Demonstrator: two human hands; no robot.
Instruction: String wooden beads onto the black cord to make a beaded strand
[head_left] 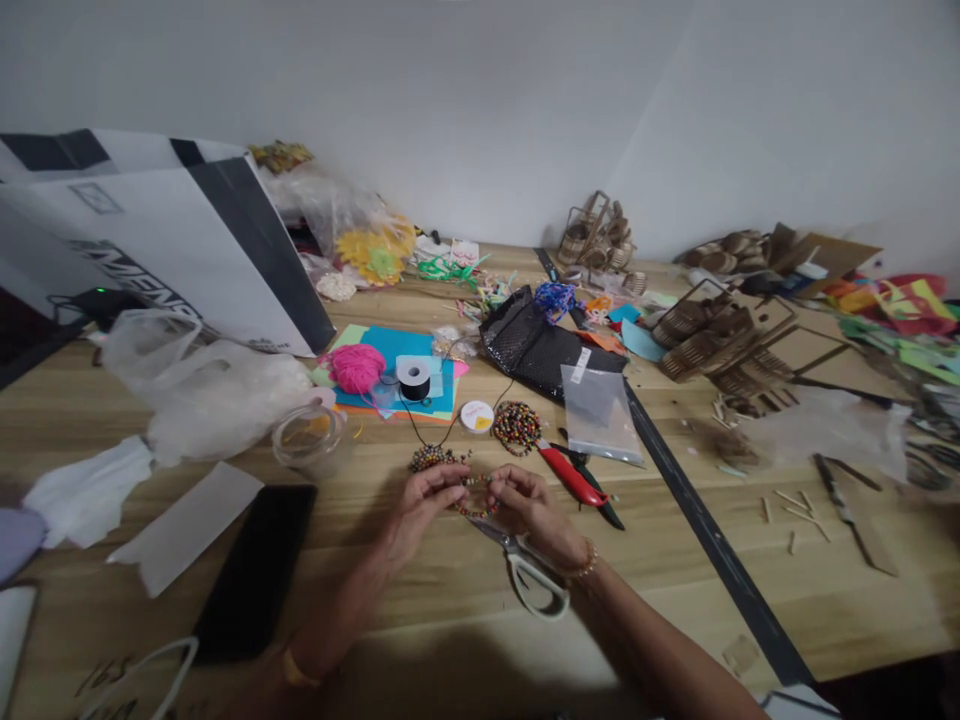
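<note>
Between my two hands a small loop of colourful beads (478,511) is held up, a beaded bracelet by its look. My left hand (426,505) pinches its left side, and my right hand (534,508) pinches the right. Under my right hand lies a pair of scissors (537,585) with pale handles, blades partly hidden. Just beyond my left fingers sits a heap of beads (435,458). Farther right is a coil of beaded strands (517,428). Black cord runs near a spool of black cord (414,378), with a round white container (477,416) close by.
A red-handled knife (574,475) lies right of the coil, near a clear plastic bag (602,412). Left are a black phone-like slab (255,570), a clear jar (306,437) and a white plastic bag (217,390). Pink yarn (357,369) and small wooden baskets (724,330) stand farther back.
</note>
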